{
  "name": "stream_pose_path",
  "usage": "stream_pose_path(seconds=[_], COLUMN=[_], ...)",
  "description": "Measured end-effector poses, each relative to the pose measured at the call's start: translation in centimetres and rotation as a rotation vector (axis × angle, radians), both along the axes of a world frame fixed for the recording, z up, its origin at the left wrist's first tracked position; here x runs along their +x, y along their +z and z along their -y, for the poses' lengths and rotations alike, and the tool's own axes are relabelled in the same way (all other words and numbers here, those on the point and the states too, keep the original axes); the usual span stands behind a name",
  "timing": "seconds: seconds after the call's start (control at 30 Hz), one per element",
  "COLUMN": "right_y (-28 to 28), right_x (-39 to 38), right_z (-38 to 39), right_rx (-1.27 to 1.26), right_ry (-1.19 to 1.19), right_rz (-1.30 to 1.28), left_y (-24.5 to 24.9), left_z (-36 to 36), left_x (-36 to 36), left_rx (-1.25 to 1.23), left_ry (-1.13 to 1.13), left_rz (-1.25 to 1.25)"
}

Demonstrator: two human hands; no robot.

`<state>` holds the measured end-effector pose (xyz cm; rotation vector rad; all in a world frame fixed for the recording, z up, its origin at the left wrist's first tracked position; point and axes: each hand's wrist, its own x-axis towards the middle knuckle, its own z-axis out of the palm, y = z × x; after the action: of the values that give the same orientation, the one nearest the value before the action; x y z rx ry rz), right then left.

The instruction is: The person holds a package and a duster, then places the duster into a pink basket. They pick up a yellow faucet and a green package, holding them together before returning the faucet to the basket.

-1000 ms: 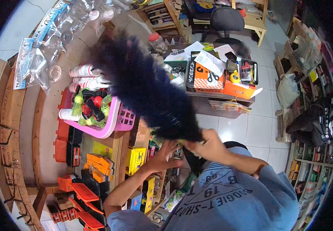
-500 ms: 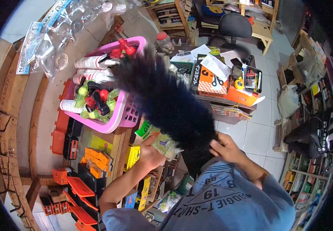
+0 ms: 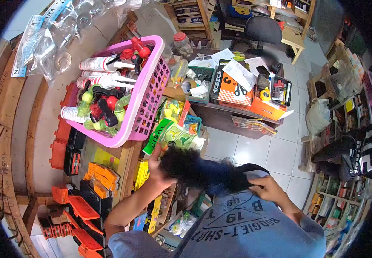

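My left hand (image 3: 159,170) is closed around a clear plastic pack with a green "CISAL" label (image 3: 156,136); greenish pieces show through the plastic. In my right hand (image 3: 267,187), at the right, the fingers pinch the end of a dark fluffy duster (image 3: 214,174). The duster lies across the front of my body, its blurred black tip over my left hand and the lower edge of the pack. Just beyond the pack stands a pink basket (image 3: 128,124) with white tubes (image 3: 98,63) and red, black and green bottles.
A desk at the centre back holds an orange box (image 3: 233,92), papers (image 3: 239,73), a green tray (image 3: 201,98) and a red-lidded jar (image 3: 182,45). Orange cases (image 3: 83,208) are stacked at lower left. Crowded shelves (image 3: 336,198) line the right side. A black chair (image 3: 262,29) stands behind.
The duster has swung down from beside the pink basket to in front of my body, uncovering the basket's side and the green tray. The pack shows more fully.
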<state>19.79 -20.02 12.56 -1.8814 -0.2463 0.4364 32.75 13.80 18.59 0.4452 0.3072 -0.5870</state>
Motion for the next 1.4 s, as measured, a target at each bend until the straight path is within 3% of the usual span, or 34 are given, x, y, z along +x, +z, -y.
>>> stream_pose_path(seconds=[0.1,0.13,0.23,0.3,0.37,0.4,0.47,0.53,0.63,0.73,0.83,0.9,1.07,1.13,1.3,1.4], right_y=[0.4,0.9,1.7,0.8,0.3,0.2,0.4,0.9,0.4,0.7,0.0,1.1,1.2,1.9,1.8,1.5], right_x=[1.0,1.2,1.6,1.4,1.5,1.7,1.8,1.1,1.4,1.7,0.9,1.5,1.7,2.1,2.6,2.6], right_z=[0.0,-0.1,0.4,0.6,1.0,1.3,1.0,0.1,0.4,1.2,1.1,1.5,1.8,1.4,1.3,1.4], right_rx=[-0.044,0.019,-0.038,-0.05,-0.065,-0.069,-0.072,0.059,0.001,-0.058,0.044,0.0,-0.036,-0.002,0.042,0.043], right_ry=[-0.15,-0.196,0.006,-0.044,-0.09,-0.061,-0.03,-0.012,-0.13,-0.043,-0.062,-0.108,-0.102,-0.216,-0.099,-0.218], right_rz=[-0.084,-0.111,0.0,-0.048,-0.096,-0.123,-0.145,0.016,-0.08,-0.184,-0.057,-0.141,-0.162,-0.25,-0.258,-0.265], left_y=[-1.6,-0.8,0.3,-0.2,0.1,-1.3,-1.1,-0.7,0.5,0.0,-0.1,-0.4,-0.1,-1.0,-2.3,-3.6], left_z=[-0.7,-0.4,-0.1,-0.8,0.1,-0.9,-1.2,-0.8,0.2,-0.3,-0.7,-0.2,0.3,-0.2,-1.1,-1.7], left_x=[0.0,0.1,0.2,0.2,0.3,0.3,0.3,0.6,0.4,0.4,0.3,0.4,0.1,-0.2,-0.8,-0.9], left_rx=[0.031,-0.045,0.015,0.023,-0.016,-0.096,-0.035,0.092,-0.024,-0.027,0.065,0.017,0.05,0.087,0.162,0.154], left_ry=[0.041,0.08,-0.004,-0.091,0.093,0.037,0.021,0.0,0.067,0.041,-0.052,0.031,-0.038,-0.028,-0.04,-0.144], left_rz=[0.124,-0.02,0.076,0.138,-0.055,0.057,0.051,0.065,-0.046,-0.032,0.043,-0.049,0.114,0.087,0.067,0.14])
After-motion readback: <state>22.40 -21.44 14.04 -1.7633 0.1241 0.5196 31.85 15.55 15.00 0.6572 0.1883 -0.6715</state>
